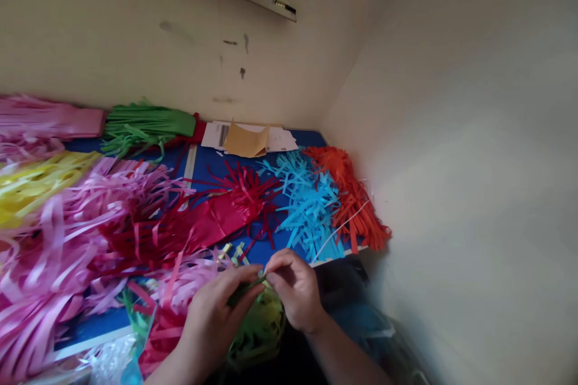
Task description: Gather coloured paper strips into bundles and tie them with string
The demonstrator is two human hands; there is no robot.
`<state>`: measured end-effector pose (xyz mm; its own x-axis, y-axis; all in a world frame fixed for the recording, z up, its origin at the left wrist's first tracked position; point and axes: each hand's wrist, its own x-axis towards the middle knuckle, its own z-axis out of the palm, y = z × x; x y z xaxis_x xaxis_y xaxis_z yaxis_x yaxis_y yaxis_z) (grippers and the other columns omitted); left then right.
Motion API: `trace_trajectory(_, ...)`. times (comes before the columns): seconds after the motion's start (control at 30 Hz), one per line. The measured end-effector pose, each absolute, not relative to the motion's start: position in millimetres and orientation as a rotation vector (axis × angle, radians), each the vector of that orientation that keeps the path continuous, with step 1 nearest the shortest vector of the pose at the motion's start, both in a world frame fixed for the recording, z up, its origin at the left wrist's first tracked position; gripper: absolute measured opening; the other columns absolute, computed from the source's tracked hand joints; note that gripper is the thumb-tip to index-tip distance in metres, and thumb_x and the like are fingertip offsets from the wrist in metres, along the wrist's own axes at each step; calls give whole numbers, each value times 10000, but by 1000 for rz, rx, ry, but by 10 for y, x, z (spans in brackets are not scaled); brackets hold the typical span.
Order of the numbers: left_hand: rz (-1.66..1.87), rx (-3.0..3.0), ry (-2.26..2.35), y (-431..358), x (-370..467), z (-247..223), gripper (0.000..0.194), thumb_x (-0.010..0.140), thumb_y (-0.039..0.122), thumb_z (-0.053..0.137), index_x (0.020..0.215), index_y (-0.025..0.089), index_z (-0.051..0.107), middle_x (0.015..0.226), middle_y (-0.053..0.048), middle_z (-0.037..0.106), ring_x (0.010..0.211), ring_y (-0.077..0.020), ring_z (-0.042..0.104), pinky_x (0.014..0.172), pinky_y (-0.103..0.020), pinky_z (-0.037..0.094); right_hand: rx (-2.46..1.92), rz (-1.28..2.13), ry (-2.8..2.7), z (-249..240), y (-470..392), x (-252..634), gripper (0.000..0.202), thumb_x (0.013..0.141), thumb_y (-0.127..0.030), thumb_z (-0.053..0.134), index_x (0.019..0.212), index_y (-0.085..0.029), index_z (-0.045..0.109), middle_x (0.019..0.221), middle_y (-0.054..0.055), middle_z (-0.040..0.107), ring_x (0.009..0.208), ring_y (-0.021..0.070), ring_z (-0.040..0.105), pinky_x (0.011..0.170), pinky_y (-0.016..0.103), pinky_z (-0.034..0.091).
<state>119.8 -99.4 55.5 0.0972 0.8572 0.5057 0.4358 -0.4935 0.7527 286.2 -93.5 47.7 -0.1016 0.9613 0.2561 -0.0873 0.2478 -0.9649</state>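
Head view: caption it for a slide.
Left hand and right hand meet at green fringe before a fringe-strewn blue table.

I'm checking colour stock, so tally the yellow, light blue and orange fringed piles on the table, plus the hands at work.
Yellow pile: 1
Light blue pile: 1
Orange pile: 1
Hands, the left hand and right hand, both at the green fringe: 2
Total: 5

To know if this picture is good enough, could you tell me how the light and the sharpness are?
Head view: dim, uneven light, the right wall darkest toward its upper corner; soft detail on left hand and right hand; green strips below them blurred.
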Motion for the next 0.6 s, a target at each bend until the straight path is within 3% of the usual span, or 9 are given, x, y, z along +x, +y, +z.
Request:
trace_trajectory(0.1, 1305, 1800, 1259, -1009, 1179, 550, 111, 828, 330, 670, 875, 240, 713, 799, 3, 772, 712, -150, 738, 651, -199, 592, -890, 1122, -1303, 455, -949, 2865, 48, 849, -174, 659, 869, -216, 671, 837, 20, 610, 775, 152, 587, 726, 262, 483)
trace_trajectory(0.3, 1376, 1887, 1273, -1010, 1168, 596, 71, 835, 294, 667, 784, 253, 693, 674, 55, 735, 580, -97, 698, 567, -131, 544, -941, 1202, -1311, 422, -986, 2904, 144, 778, -188, 761, 903, -233, 703, 859, 14, 685, 817, 158, 622, 773, 258, 484)
trace_trajectory(0.47, 1316, 2087, 1168, -1019, 1166, 651, 129, 833, 308, 685, 947, 259, 719, 854, -2, 761, 774, -136, 734, 714, -179, 579, -978, 1049, -1460, 508, -979, 2965, 50, 812, -219, 762, 766, -227, 743, 777, 24, 711, 762, 165, 655, 744, 272, 501)
trace_trajectory(0.6, 1329, 2126, 1133, -989, 1160, 662, 87, 875, 286, 637, 844, 252, 711, 763, 12, 736, 694, -113, 715, 645, -151, 563, -993, 1024, -1447, 557, -990, 2980, 60, 815, -241, 771, 756, -241, 763, 752, 25, 727, 731, 172, 674, 708, 275, 518)
